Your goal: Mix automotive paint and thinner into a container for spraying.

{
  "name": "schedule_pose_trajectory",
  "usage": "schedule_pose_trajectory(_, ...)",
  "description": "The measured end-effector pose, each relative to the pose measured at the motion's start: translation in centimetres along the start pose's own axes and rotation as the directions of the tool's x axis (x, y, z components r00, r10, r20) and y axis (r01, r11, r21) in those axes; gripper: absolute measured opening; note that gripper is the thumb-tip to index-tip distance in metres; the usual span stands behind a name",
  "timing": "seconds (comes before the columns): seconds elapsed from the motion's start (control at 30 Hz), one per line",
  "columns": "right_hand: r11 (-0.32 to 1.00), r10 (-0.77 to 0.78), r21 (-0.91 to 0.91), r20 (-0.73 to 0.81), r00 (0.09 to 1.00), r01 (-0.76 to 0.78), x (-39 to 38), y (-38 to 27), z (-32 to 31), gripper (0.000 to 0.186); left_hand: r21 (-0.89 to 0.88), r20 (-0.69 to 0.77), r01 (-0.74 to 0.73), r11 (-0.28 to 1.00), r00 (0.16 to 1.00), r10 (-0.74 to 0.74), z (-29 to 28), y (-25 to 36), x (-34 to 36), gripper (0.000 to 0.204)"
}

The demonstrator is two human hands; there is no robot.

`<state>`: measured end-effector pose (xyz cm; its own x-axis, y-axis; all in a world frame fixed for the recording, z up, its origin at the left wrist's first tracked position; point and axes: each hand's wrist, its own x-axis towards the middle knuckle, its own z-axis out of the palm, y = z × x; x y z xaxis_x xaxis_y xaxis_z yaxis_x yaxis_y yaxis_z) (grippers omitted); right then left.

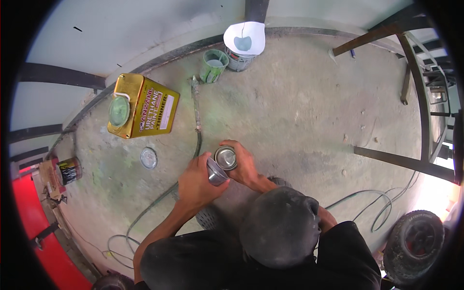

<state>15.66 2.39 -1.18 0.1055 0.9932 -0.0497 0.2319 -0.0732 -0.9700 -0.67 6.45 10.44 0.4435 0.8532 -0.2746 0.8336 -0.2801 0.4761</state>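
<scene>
The small metal can [225, 157] sat low over the concrete floor [299, 111], its open round top facing up, clasped from the far side by the person's right hand [243, 166], fingers curled about its wall. Just beside it and touching, the left hand [197, 182] gripped a second metal cup [216, 172], tilted toward the can (what lay inside either one I could not make out). To the left a round metal lid [148, 157] lay flat on the floor, and beyond it stood a square gold tin [142, 106] with a greenish cap. A dark hose [195, 121] ran past the hands toward a green-stained paint cup [213, 65] and a can with a white paper funnel [244, 38] near the wall. A small wheel [418, 246] rested at the right
</scene>
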Motion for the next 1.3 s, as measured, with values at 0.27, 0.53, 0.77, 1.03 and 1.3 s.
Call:
schedule_pose_trajectory(0.27, 0.998, -0.064, -0.022, -0.063, 0.996, 0.062, 0.0, 0.4, 0.4, 0.069, -0.136, -0.262, -0.151, 0.979, 0.959, 0.111, 3.2, -2.8, -2.0, 0.084)
schedule_pose_trajectory(0.53, 0.996, -0.077, -0.042, 0.051, 0.996, 0.079, 0.1, 0.5, -0.4, 0.077, -0.330, -0.484, -0.238, 0.913, 0.874, 0.053, 7.7, -5.2, -3.2, 0.083)
schedule_pose_trajectory(0.77, 0.967, -0.222, -0.033, 0.372, 0.901, 0.252, 3.6, 0.5, -4.8, 0.082, -0.111, -0.225, -0.145, 0.983, 0.967, 0.117, 1.5, -1.4, -1.9, 0.085)
schedule_pose_trajectory(1.03, 0.991, -0.116, 0.082, 0.140, 0.983, 0.106, 0.6, 1.3, 0.2, 0.072, 0.098, -0.013, -0.145, 0.985, 0.989, 0.147, -0.6, -1.1, -0.9, 0.083)
schedule_pose_trajectory(1.3, 0.975, -0.021, 0.220, -0.026, 0.999, 0.027, -0.3, 2.1, 2.2, 0.074, -0.028, -0.121, -0.175, 0.984, 0.978, 0.171, 0.3, -3.1, -1.3, 0.082)
